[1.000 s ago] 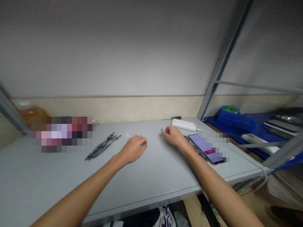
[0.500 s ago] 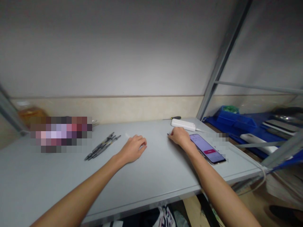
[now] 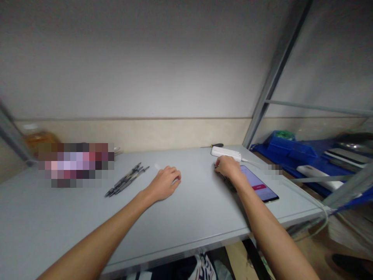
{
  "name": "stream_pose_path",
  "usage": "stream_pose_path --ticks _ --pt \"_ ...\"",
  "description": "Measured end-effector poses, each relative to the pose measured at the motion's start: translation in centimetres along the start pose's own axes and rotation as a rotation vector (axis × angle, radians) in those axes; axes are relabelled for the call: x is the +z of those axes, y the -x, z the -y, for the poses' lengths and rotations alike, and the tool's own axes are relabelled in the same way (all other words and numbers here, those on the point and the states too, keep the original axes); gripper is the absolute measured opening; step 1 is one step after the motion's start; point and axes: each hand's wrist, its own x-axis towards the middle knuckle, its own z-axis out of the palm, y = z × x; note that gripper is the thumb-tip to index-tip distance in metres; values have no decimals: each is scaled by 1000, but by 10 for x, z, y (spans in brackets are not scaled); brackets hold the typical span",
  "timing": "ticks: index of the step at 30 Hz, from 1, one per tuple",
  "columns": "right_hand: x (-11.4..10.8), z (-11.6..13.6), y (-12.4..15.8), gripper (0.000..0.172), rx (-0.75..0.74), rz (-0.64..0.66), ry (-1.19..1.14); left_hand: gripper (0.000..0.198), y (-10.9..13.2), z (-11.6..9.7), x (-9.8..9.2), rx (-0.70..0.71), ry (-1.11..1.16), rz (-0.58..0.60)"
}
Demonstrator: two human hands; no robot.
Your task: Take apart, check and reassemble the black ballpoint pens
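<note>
The right hand has slid across from the bare table left of the phone and now sits on the phone's far end, covering its top corner. Its fingers are curled down. A second ago they pinched a small thin metal piece; whether they hold it now I cannot tell (the hand is blurred and turned away). The phone lies flat with its screen lit. The white device sits just beyond it, and the left hand has not moved, resting well left of the phone, loosely curled and holding nothing. Farther left lies a bundle of slim tools. The work has probably shifted onto the phone itself.
</note>
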Motion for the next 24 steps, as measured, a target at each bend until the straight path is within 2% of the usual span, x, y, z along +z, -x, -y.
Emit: stream_pose_path --ticks 16,19,24 --pt "4 -3 -2 32 -6 5 -53 18 0 0 -1 -11 -29 10" --pt "5 -2 -2 31 -53 -48 -64 20 0 -4 -7 -90 -149 -16" --pt "9 1 -5 31 -161 -150 -97 27 1 -8 -14 -392 -374 -34"
